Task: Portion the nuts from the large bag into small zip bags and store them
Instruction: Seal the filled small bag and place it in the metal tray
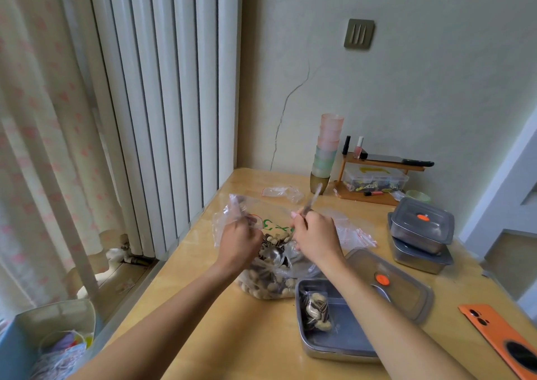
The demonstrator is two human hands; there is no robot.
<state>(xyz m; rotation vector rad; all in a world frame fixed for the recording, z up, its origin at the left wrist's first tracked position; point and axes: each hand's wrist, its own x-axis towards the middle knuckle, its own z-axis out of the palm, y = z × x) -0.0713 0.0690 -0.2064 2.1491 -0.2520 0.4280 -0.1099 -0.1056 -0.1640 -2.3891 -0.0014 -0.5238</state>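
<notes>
A large clear bag (268, 285) of peanuts and striped seeds lies on the wooden table (232, 336) in front of me. My left hand (239, 243) grips the clear plastic at the bag's raised mouth, which bears green print. My right hand (315, 238) holds a metal spoon (312, 199); the handle points up and away, and the bowl sits down among the nuts. A small zip bag (316, 313) filled with nuts lies in an open steel tray (334, 350) under my right forearm. Empty zip bags lie at the back (283, 191) and to the right (356, 234).
The tray's lid (406, 289) with an orange dot rests right of the tray. Two lidded steel containers (421, 231) are stacked further right. An orange phone (499, 339) lies at the near right. Stacked cups (327, 150) and a small shelf (374, 176) stand at the wall.
</notes>
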